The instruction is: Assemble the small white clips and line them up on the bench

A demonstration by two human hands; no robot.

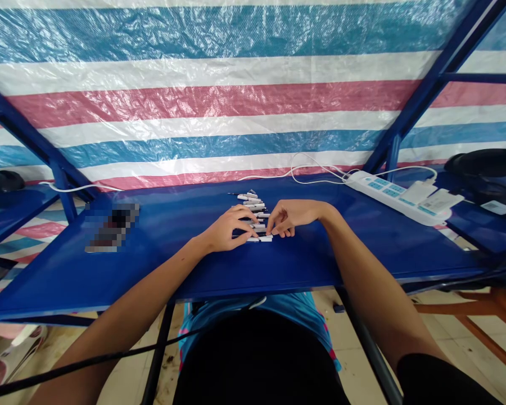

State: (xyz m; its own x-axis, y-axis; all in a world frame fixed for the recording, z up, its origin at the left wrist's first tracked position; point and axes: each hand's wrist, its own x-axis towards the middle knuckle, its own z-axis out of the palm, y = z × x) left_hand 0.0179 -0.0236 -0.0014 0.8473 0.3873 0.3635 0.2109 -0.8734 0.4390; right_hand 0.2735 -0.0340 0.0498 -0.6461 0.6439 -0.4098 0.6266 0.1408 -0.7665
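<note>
Several slim white pens [253, 198] with dark parts lie in a column on the blue table, mostly side by side and pointing left to right. Over their left ends rests my left hand [230, 229], palm down, fingers spread and slightly bent, with thumb and fingertips touching the pens. My right hand [285, 218] is at their right ends, its thumb and index finger pinched at the end of a pen near the front of the column. The fingers partly cover the pens in the middle. The nearest white pen [265, 239] lies just below both hands' fingertips.
A blue metal table [172, 197] spans the view. A pixelated flat object [113, 228] lies at left. At right is a white power strip [398, 197] with plugs and a white cable [316, 181]. Behind hangs a striped plastic sheet [219, 101] between blue frame posts [421, 95].
</note>
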